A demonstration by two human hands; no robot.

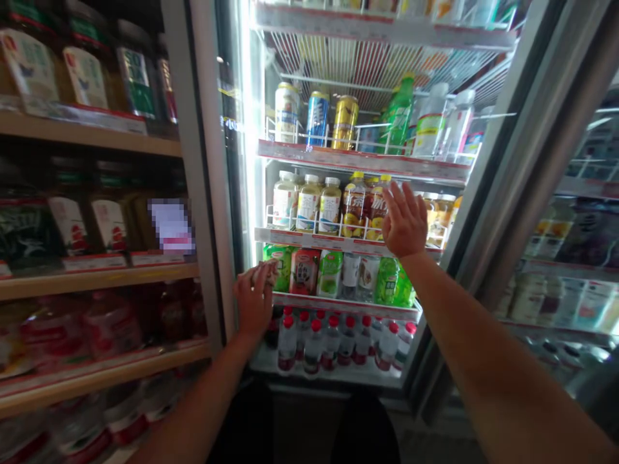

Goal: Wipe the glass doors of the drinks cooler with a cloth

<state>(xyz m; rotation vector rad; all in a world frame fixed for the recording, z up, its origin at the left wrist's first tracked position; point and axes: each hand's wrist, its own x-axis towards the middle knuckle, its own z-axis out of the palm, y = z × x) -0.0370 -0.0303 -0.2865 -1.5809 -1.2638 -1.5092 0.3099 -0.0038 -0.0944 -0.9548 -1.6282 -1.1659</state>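
My left hand [255, 293] is at the left side of the lit fridge, in front of the lower drink shelf. Its fingers are curled around what looks like a small crumpled pale cloth [273, 270], partly hidden by them. A green drink bottle [283, 263] stands just behind it. My right hand [405, 219] is raised, fingers stretched and holding nothing, before the middle shelf. Dark tea bottles with yellow caps [354, 205] stand beside it. Whether this hand touches the shelf edge, I cannot tell.
Cans [317, 119] and bottles fill the upper rack. Red-capped water bottles [313, 348] stand at the bottom. A wooden shelf unit [97, 283] with bottles is on the left. A metal door frame [512, 167] runs along the right.
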